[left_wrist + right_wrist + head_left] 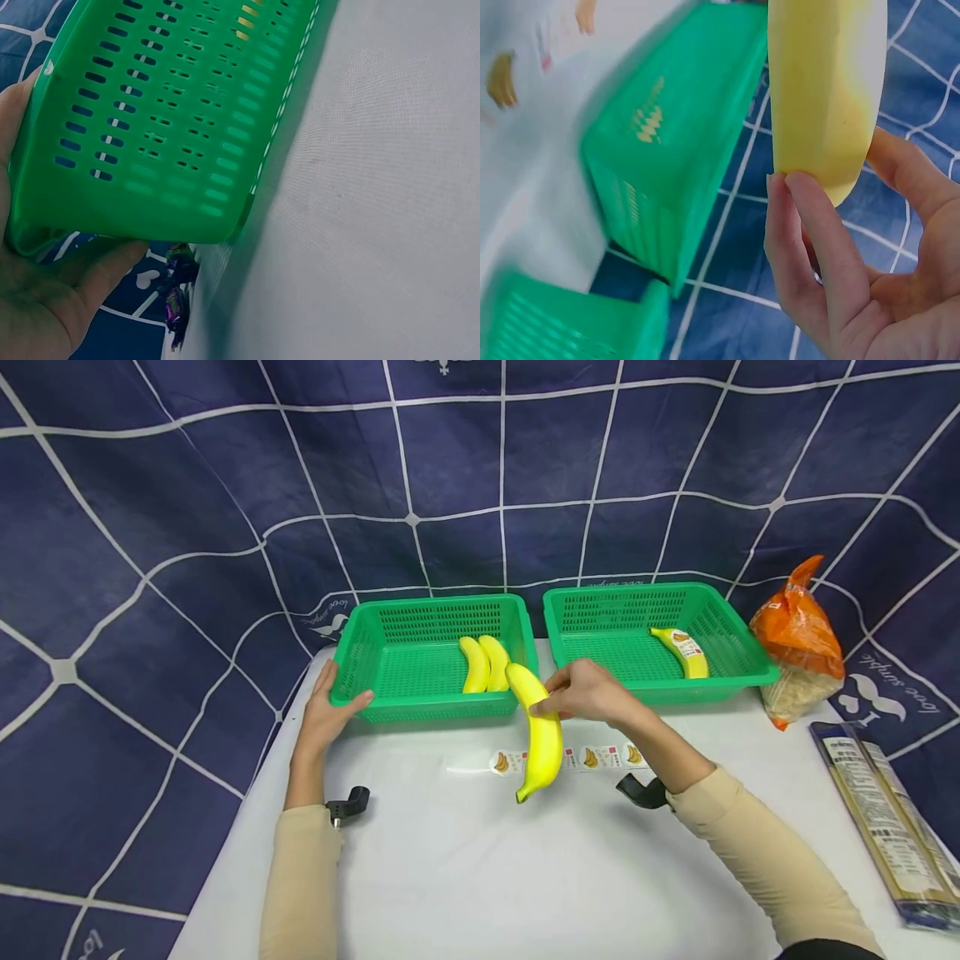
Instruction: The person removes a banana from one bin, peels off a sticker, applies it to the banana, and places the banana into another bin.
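Note:
My right hand (588, 693) pinches a yellow banana (546, 747) between thumb and fingers, in front of the gap between two green baskets. No sticker shows on this banana (821, 90) in the right wrist view. My left hand (322, 714) grips the front left corner of the left green basket (420, 706), its thumb along the front wall. Inside that basket, two bananas (486, 664) lie side by side at the right end. The right green basket (637, 692) holds one banana (686, 653) with a label on it.
On the white table (465, 852), a strip of banana stickers (592, 757) runs behind the held banana. An orange-topped bag (801, 639) stands beside the right basket, and long flat packages (885, 818) lie at the right edge. A blue gridded cloth (465, 477) hangs behind.

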A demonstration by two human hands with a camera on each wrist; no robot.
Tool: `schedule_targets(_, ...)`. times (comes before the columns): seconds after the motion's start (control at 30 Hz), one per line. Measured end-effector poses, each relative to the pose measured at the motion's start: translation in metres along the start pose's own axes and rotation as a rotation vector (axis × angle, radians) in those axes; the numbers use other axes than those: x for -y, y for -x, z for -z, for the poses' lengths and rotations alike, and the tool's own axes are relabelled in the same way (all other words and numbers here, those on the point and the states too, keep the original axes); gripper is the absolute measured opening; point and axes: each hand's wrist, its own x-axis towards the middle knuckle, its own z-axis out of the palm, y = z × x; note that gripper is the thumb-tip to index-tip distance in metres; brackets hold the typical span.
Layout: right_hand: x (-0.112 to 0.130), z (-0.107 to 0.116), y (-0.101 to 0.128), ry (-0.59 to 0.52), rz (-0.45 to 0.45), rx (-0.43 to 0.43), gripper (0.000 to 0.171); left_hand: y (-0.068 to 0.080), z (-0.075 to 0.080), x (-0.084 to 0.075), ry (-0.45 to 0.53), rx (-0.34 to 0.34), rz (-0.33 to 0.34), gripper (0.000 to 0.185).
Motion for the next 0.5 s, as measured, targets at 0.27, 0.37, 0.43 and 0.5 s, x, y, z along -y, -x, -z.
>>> schedule_targets(0.27,-0.041,-0.033,0.016,-0.018,-0.05,0.017,0.052,0.0,-0.003,0.0,0.001,-0.044,0.002,0.101)
schedule_targets(0.37,-0.056,-0.042,0.02,-0.027,-0.075,0.01,0.049,-0.001,-0.004,0.002,0.006,-0.062,-0.001,0.1)
schedule_targets(0.43,-0.065,-0.047,0.022,-0.023,-0.085,0.008,0.046,-0.001,-0.006,0.003,0.018,-0.078,0.003,0.099)
schedule_targets(0.5,-0.072,-0.053,0.024,-0.007,-0.085,0.012,0.04,-0.001,-0.007,0.004,0.023,-0.095,0.009,0.099)
